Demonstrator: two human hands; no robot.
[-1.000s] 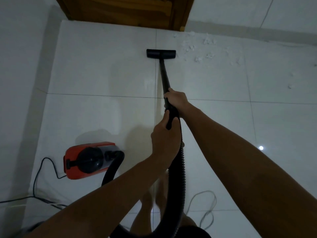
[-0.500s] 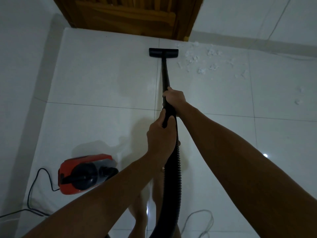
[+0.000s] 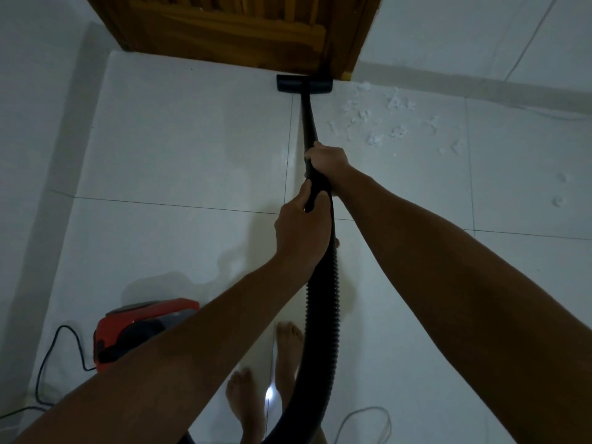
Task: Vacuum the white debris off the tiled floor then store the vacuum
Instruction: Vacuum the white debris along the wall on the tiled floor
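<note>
While both hands (image 3: 315, 200) grip the vacuum wand (image 3: 310, 123), white debris (image 3: 381, 120) lies ahead to their right

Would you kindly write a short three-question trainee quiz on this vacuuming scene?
1. True or false: the nozzle sits on the white debris.
2. Which hand grips the wand nearer the nozzle: A) left hand B) right hand?
3. Fill in: the red vacuum body stands on the person's ____ side.

Key: 1 false, the debris lies to its right, by the wall; 2 B; 3 left.
</note>
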